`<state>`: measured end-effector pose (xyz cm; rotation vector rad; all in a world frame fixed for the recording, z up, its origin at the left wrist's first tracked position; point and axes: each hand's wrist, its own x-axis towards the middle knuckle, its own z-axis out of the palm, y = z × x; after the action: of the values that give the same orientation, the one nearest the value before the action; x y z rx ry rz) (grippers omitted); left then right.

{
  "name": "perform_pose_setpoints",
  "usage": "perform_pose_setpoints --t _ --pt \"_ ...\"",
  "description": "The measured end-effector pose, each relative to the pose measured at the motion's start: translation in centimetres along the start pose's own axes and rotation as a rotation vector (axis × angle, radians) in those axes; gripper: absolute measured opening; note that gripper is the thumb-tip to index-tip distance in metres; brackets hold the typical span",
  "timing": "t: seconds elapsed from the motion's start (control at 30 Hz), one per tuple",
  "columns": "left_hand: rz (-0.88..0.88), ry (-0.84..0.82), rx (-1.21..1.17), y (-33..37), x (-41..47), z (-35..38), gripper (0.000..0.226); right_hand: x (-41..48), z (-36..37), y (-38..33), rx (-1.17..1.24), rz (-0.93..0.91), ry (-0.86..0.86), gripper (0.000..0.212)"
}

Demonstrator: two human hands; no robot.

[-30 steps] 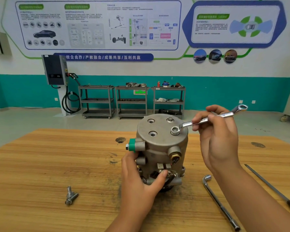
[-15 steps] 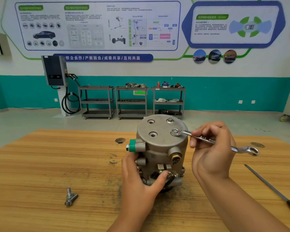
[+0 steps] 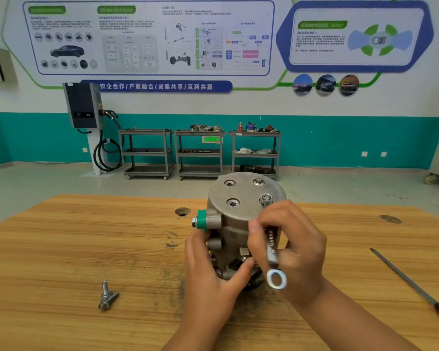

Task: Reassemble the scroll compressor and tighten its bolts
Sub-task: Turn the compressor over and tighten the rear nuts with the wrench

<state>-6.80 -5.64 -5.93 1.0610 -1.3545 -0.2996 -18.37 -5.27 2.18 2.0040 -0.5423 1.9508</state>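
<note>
— Hands, head view: left hand [image 3: 211,272] wraps the near lower side of the scroll compressor [image 3: 238,198], with the thumb on the fittings near its base. Right hand [image 3: 297,249] grips a wrench [image 3: 273,247] by the shank, fingers curled round it.
— Wrench position?
— Its far end sits on a bolt [image 3: 265,198] at the right of the flat top. Its ring end hangs free below the fingers, pointing toward the camera.
— Compressor location?
— It stands upright on the wooden worktop [image 3: 86,249], about centre, with the green cap [image 3: 202,220] facing left. A second bolt [image 3: 258,181] is seated at the far side of the top. Two more holes [image 3: 233,202] show open.
— Loose items?
— Two loose bolts [image 3: 107,296] lie touching each other on the worktop, well to the left and nearer the camera. A screwdriver [image 3: 416,290] with a yellow handle lies at the right, well apart from the compressor. Three carts [image 3: 199,153] stand against the far wall.
</note>
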Motion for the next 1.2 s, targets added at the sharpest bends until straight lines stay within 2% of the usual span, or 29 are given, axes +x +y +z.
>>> perform_pose_setpoints --t 0.17,0.27,0.37,0.5,0.6,0.73,0.87,1.03,1.2 --pt "0.026 0.018 -0.070 0.9 0.2 0.0 0.055 0.0 0.4 -0.5 -0.130 -0.080 -0.196 0.018" --pt "0.037 0.020 -0.083 1.2 0.1 0.0 0.057 0.2 0.5 -0.8 -0.259 -0.137 -0.306 0.019" --pt "0.027 0.015 -0.062 0.9 0.1 -0.1 0.064 0.6 0.1 -1.1 -0.259 -0.135 -0.302 0.019" --pt "0.023 -0.005 -0.014 0.2 0.2 -0.2 0.079 1.8 -1.0 -1.2 -0.102 -0.132 -0.216 0.016" --pt "0.005 -0.001 0.016 0.1 0.0 -0.2 0.073 2.8 -1.5 -1.1 0.226 0.127 -0.102 0.016" --pt "-0.008 -0.010 0.020 0.2 0.0 -0.3 0.066 3.7 -2.1 0.0 0.587 0.464 0.169 0.011" --pt "-0.001 -0.021 0.020 0.2 0.0 -0.3 0.067 4.1 -2.4 1.6 0.657 0.668 0.276 0.015" --pt "0.006 -0.023 0.029 0.3 0.0 -0.3 0.067 4.0 -2.5 3.1 0.786 0.801 0.281 0.023" --pt "0.007 -0.025 0.031 0.4 0.0 -0.2 0.066 3.6 -2.4 3.8 0.905 0.940 0.376 0.023"
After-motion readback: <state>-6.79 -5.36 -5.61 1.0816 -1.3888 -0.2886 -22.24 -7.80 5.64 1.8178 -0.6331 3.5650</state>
